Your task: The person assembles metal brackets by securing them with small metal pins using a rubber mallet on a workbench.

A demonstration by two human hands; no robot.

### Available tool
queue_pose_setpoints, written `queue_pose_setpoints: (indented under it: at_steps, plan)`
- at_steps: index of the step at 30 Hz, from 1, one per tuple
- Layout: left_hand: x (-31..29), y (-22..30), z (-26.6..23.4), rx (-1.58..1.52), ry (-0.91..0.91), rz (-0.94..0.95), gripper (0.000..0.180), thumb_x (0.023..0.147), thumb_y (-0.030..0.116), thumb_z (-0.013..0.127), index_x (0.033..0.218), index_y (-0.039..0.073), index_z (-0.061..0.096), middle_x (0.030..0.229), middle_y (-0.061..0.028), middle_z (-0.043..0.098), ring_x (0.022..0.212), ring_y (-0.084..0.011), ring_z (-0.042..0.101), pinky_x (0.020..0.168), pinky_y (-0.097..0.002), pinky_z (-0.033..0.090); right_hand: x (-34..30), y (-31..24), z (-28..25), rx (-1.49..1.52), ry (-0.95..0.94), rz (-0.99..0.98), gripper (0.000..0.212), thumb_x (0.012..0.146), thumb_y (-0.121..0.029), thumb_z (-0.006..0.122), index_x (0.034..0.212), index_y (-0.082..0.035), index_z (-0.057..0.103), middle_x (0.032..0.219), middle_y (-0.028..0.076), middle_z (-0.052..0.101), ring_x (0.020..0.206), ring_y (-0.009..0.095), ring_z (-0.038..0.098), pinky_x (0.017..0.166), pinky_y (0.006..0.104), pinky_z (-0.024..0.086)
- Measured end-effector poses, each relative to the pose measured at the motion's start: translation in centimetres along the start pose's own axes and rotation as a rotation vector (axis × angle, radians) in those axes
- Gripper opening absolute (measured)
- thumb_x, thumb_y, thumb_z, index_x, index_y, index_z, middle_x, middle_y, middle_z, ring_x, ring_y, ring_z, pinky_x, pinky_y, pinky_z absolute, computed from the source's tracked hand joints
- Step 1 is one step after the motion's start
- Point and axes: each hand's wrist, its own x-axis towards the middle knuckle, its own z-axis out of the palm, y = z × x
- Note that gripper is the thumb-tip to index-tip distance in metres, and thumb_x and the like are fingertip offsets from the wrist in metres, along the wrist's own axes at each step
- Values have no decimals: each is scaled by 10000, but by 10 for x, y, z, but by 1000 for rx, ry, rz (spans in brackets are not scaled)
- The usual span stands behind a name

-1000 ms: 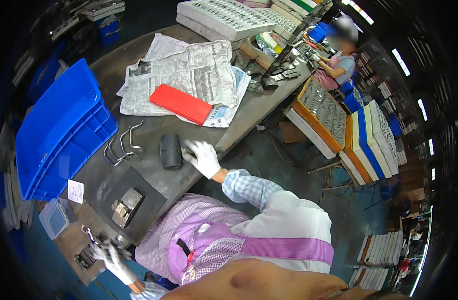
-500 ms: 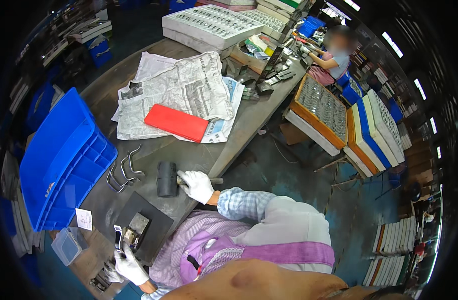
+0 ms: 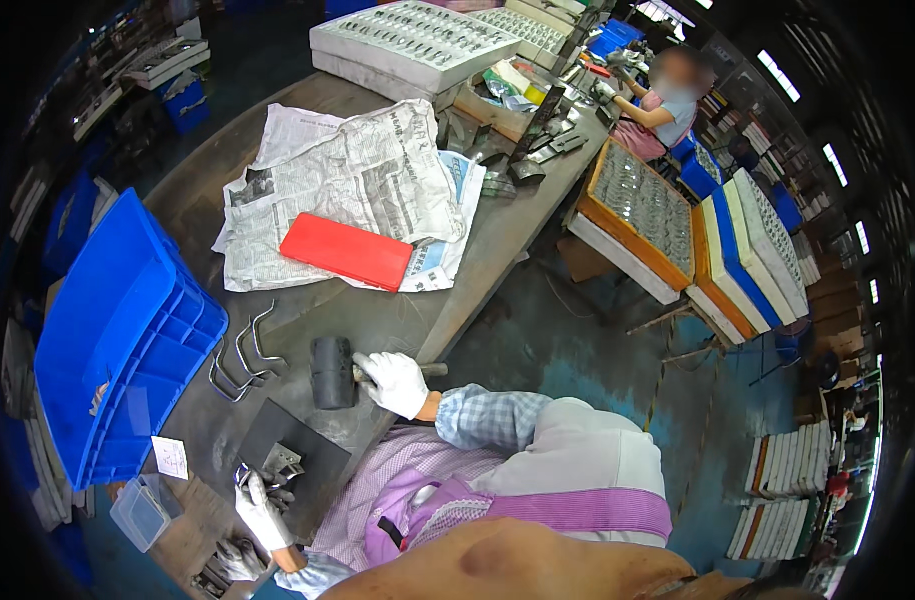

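Note:
My right hand [image 3: 398, 385], in a white glove, is closed round the handle of a black rubber mallet [image 3: 334, 373], whose head rests on the metal tabletop. At the lower left my gloved left hand [image 3: 264, 511] pinches a small shiny metal piece [image 3: 243, 474]. It is close beside a metal block fixture [image 3: 284, 461] on a dark square plate [image 3: 323, 450]. The piece's exact shape is partly hidden by my fingers. Bent metal rods [image 3: 240, 362] lie beyond the plate, left of the mallet.
A blue bin [image 3: 128, 340] stands at the left, near a small clear box [image 3: 141, 514]. A red case [image 3: 347, 251] lies on newspaper [image 3: 348, 180]. White trays [image 3: 413, 50] of small parts are stacked at the back. A co-worker [image 3: 668, 100] sits at the far right.
My left hand has brought the metal piece closer to the block fixture, and the piece has turned. My right hand keeps its grip on the mallet. The whole view has shifted slightly.

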Motion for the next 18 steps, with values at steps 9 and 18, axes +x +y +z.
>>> queue_pose_setpoints:
  at_steps: [9,18]
  plan:
    - [-53,1,-6,-133,-26,45,254,1035,155,617,1243,12,640,778,-55,696,503,-49,513,457,-197,387,19,1,0,81,-305,81,433,846,-283,761,1201,-78,620,926,118,679,836,291,681,753,422,548]
    - [-102,-58,-37,531,201,367,102,866,64,739,836,27,649,685,-123,632,586,-260,594,592,-397,495,65,-62,-25,1147,-1030,873,165,983,-159,584,822,-130,566,548,-91,382,388,57,318,384,255,283]
